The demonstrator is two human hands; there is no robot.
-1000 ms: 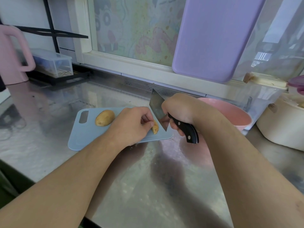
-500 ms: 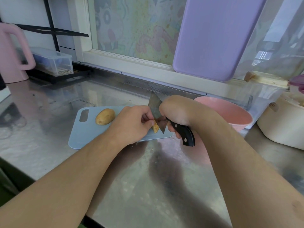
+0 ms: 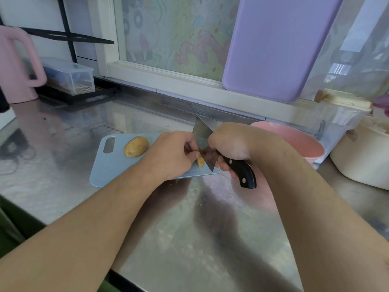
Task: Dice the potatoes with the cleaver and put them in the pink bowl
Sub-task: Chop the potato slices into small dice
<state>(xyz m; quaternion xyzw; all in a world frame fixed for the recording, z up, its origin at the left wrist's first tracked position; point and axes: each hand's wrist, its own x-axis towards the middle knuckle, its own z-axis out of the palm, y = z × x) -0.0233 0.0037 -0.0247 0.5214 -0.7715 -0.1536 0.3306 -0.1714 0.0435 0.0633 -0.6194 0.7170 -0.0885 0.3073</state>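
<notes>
cleaver (image 3: 203, 144) gripped in right hand (image 3: 228, 145)

I see a whole potato (image 3: 136, 146), tan and oval, lying on the left part of the board. A cut potato piece (image 3: 200, 161), yellow on its face, sits near the board's right end, mostly hidden, touching the cleaver (image 3: 203, 144). The cleaver has a wide steel blade and a black riveted handle; its blade stands on edge, tilted, low corner down by the piece. The pink bowl (image 3: 300, 142) stands upright just right of the board.
</notes>
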